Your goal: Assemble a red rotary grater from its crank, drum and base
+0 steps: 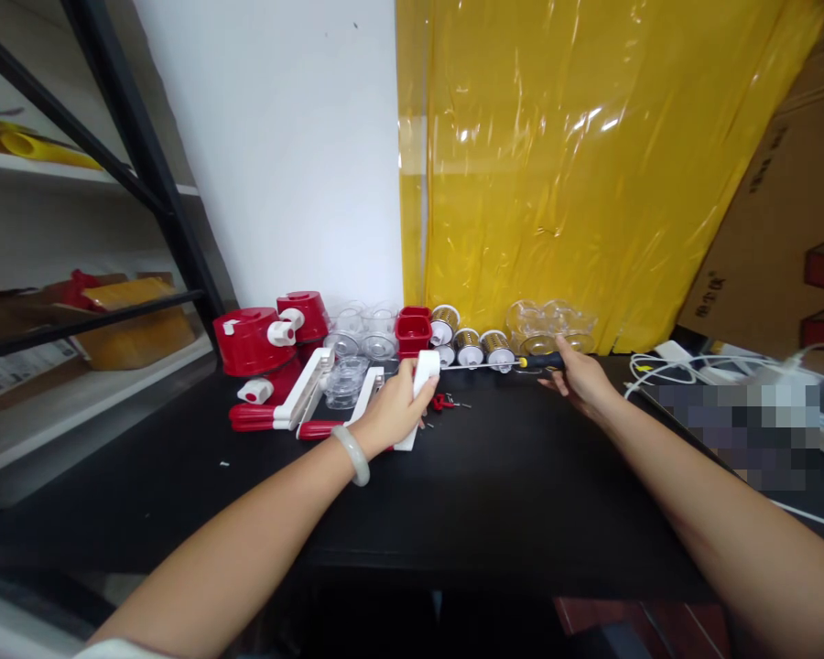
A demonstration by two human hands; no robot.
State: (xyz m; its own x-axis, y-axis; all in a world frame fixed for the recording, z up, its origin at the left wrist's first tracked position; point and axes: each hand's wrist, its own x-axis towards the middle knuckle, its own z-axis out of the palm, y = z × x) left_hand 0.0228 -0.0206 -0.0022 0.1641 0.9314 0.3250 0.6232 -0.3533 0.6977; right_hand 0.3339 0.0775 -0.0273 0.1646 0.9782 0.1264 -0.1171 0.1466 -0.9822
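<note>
My left hand (pixel 399 403) is closed around a white crank handle (pixel 426 368), held upright over the black table. In my right hand (pixel 580 375) is a screwdriver (pixel 544 361) with a black and yellow grip. Its long shaft points left, and the tip meets or nearly meets the top of the white handle; I cannot tell which. Just right of my left hand lie small red parts (pixel 443 402) and a few screws. Two more white handles with red grips, one of them a crank handle (pixel 309 389), rest to the left of that hand.
Red housings (pixel 247 340) with white knobs stand at the back left. Clear plastic cups (pixel 377 331), red hoppers (pixel 413 331) and several metal grater drums (pixel 470 348) line the back. White cables (pixel 666 371) lie at the right, beside a blurred patch. A shelf (pixel 89 384) stands at the left.
</note>
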